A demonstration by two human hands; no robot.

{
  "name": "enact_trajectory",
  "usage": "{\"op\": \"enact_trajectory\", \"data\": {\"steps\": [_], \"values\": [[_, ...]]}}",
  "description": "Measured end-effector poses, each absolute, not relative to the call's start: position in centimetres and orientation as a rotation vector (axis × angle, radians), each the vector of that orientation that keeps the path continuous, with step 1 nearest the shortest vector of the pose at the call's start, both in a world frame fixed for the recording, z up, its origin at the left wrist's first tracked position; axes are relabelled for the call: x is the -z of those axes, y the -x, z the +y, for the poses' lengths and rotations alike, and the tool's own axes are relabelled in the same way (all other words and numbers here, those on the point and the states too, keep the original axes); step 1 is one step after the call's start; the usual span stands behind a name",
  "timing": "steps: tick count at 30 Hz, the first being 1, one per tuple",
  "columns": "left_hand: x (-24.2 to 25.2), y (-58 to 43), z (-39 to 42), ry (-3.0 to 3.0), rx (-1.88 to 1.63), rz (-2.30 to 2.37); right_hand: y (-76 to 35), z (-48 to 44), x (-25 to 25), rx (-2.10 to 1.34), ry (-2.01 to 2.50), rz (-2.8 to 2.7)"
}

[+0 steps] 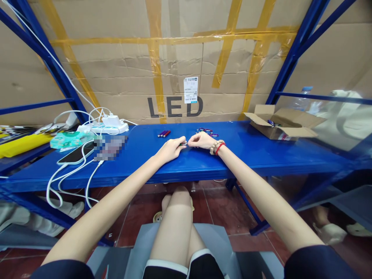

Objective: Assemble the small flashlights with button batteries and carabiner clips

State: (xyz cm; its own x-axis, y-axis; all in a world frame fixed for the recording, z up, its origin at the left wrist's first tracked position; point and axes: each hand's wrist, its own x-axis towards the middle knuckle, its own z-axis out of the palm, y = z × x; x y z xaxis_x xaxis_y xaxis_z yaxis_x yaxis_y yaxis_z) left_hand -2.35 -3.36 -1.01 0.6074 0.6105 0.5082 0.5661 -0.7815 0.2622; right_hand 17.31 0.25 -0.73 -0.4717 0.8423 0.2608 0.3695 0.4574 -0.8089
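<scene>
My left hand (170,150) is closed around a small, dark greenish tube with a shiny metal end (184,143), mostly hidden by the fingers. My right hand (202,140), with a bead bracelet and a red band at its wrist, pinches at the metal end. What exactly lies between its fingertips is too small to tell. Beyond my left hand, a few small metallic tubes (164,133), purple and red, lie side by side. Behind my right hand, several small purple and red pieces with metal parts (207,131) lie loosely together, partly covered by the hand.
On the blue table (186,166), a phone (76,154), white cables and a power strip (109,126) occupy the left. A green tissue pack (71,139) lies there too. An open cardboard box (280,126) stands at the right. A large carton (174,69) closes the back.
</scene>
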Motion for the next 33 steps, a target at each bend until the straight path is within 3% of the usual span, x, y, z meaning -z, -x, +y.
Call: {"op": "enact_trajectory", "data": {"steps": [10, 19, 33], "values": [[0.8, 2.2, -3.4, -2.729, -0.959, 1.046, -16.8, -0.4, 0.0, -1.114, 1.134, -1.946], [0.8, 2.1, -2.9, -2.553, -1.034, 1.282, -16.6, -0.3, 0.2, -0.749, 0.963, -1.847], [1.3, 2.5, -2.3, -2.543, -0.975, 1.031, -16.7, 0.3, 0.8, -0.690, 0.836, -1.912]]}}
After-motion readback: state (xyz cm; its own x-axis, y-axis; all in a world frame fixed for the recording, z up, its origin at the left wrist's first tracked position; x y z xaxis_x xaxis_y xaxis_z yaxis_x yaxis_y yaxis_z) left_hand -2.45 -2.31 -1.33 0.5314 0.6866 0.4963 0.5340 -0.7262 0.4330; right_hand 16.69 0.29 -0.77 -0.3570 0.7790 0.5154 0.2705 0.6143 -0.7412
